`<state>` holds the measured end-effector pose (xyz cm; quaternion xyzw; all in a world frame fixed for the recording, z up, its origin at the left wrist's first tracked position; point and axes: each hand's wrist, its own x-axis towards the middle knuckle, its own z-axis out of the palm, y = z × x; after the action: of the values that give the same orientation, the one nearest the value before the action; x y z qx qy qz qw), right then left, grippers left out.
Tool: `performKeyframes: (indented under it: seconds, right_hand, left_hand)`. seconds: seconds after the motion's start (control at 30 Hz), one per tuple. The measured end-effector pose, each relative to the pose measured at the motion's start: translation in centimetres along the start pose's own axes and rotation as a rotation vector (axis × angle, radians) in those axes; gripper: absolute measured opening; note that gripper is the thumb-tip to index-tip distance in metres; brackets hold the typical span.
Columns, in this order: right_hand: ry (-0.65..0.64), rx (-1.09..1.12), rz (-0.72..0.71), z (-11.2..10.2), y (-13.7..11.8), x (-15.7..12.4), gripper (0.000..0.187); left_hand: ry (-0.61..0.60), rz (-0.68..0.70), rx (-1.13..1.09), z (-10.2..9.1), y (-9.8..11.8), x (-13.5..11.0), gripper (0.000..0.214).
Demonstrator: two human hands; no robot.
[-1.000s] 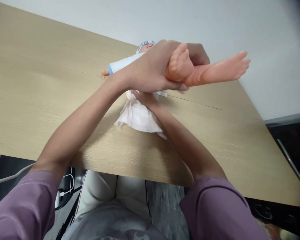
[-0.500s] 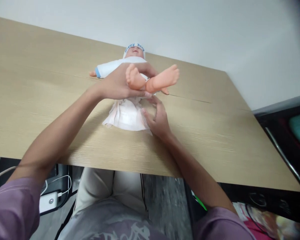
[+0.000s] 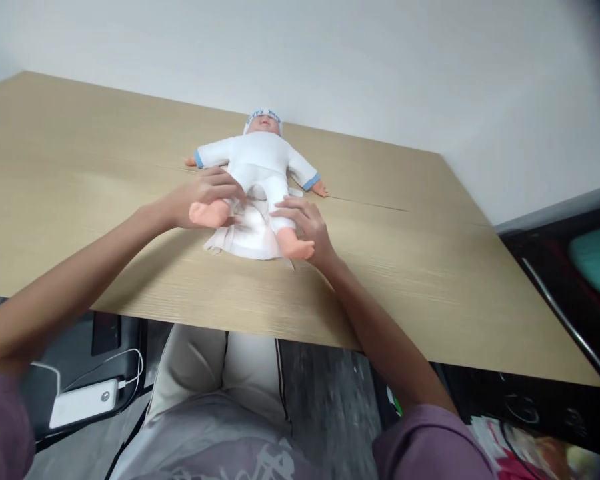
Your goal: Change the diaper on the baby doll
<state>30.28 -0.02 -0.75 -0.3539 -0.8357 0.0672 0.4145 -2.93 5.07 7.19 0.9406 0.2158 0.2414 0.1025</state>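
Note:
A baby doll (image 3: 257, 150) in a white suit with blue cuffs and a white cap lies on its back, legs spread towards me. Beneath its hips and legs an opened white diaper (image 3: 253, 243) is spread on the table. My left hand (image 3: 205, 193) is closed around the doll's leg on the left, whose bare foot (image 3: 210, 213) sticks out below my fingers. On the other leg, my right hand (image 3: 307, 223) has its fingers over the shin, just above the bare foot (image 3: 295, 245). Part of the diaper is hidden by the legs.
The wooden table (image 3: 405, 280) meets a pale wall (image 3: 355, 67) at the back. Below its front edge on the left, a white power bank (image 3: 84, 405) with a cable lies on a black surface. A dark object (image 3: 580, 287) stands beyond the right edge.
The doll's legs, held up together by my left hand, have come down and apart over the diaper. My right hand has moved from the diaper's edge to one leg.

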Motion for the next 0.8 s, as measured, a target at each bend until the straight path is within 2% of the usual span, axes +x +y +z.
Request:
performKeyframes:
  seconds: [0.13, 0.3, 0.43, 0.63, 0.8]
  right_hand:
    - [-0.096, -0.073, -0.017, -0.1, 2.1, -1.4, 0.03]
    - [-0.149, -0.082, -0.038, -0.7, 2.9, -1.6, 0.03]
    - [-0.194, -0.092, -0.011, -1.4, 3.1, -1.8, 0.035]
    - [-0.243, -0.079, 0.001, -1.6, 3.0, -1.7, 0.044]
    - [-0.267, 0.04, 0.042, -2.5, 2.6, -1.4, 0.049]
  left_hand:
    - [-0.078, -0.002, 0.001, 0.8, -2.3, -3.6, 0.034]
    - [-0.123, 0.014, -0.065, 2.4, -3.4, -5.3, 0.07]
    - [-0.155, 0.034, -0.033, 2.9, -3.4, -5.4, 0.078]
    - [-0.218, 0.024, -0.01, 2.2, -2.9, -5.2, 0.075]
    - [-0.263, -0.076, -0.072, 1.2, -1.6, -4.0, 0.045]
